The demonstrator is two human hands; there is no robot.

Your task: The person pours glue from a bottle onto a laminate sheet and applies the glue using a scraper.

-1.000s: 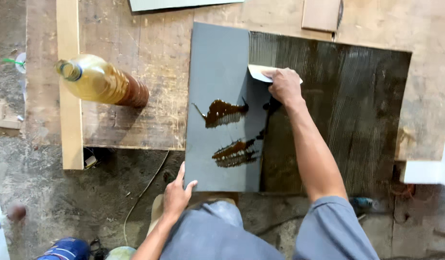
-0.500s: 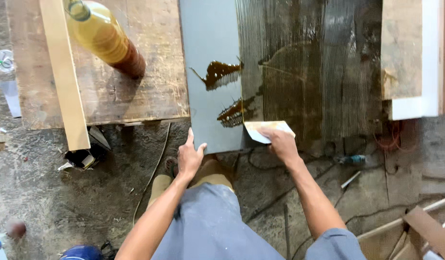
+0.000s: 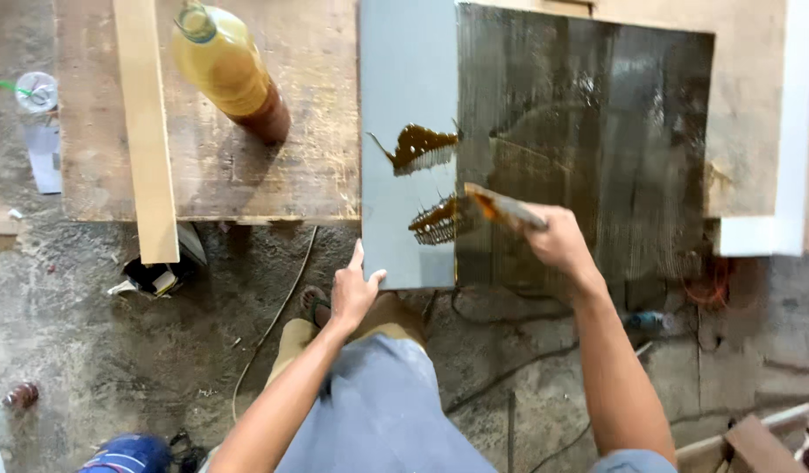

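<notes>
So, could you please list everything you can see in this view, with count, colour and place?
panel: one, grey, flat on the table, right part coated dark.
glue puddles: two, brown, on the bare grey strip.
spreader: one, pale with brown edge, over the panel's near part.
bottle: one, yellow liquid, on the table to the left.
wood strip: one, pale, across the table's left side.
table: one, worn brown wood, upper half.
plastic cup: one, clear, on the floor far left.
cables: several, dark, on the concrete floor.
left hand: at the panel's near edge, fingers touching it.
right hand: gripping the spreader.
</notes>
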